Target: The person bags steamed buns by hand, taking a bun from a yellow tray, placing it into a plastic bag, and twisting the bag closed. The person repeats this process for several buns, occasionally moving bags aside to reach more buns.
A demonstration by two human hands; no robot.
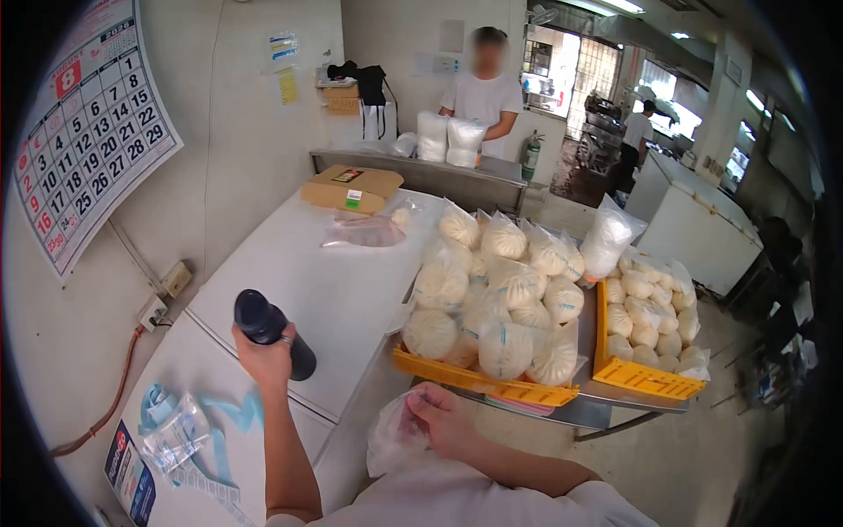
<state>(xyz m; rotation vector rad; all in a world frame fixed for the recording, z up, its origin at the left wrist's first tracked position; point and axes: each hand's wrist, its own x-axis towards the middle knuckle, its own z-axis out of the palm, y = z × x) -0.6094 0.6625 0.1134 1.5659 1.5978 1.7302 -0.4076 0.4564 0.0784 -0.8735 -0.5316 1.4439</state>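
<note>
Right hand (448, 420) sitting nearest, fingers pinching crumpled clear plastic bag (391, 439) with pinkish contents, just off near right edge of white counter (325, 281). Left hand (263, 360) hovering over counter, fingers wrapping tight round black cylindrical bottle (256, 318), bottle tilting. Yellow plastic crate (474, 379) sitting right of counter, carrying bagged white dough balls (505, 347). Flat brown cardboard box (351, 187) resting at far end. Co-worker (483, 92) standing far behind.

White short-slv tee (492, 505); ring (285, 340) on L hand (263, 358); forearms bare.
</note>
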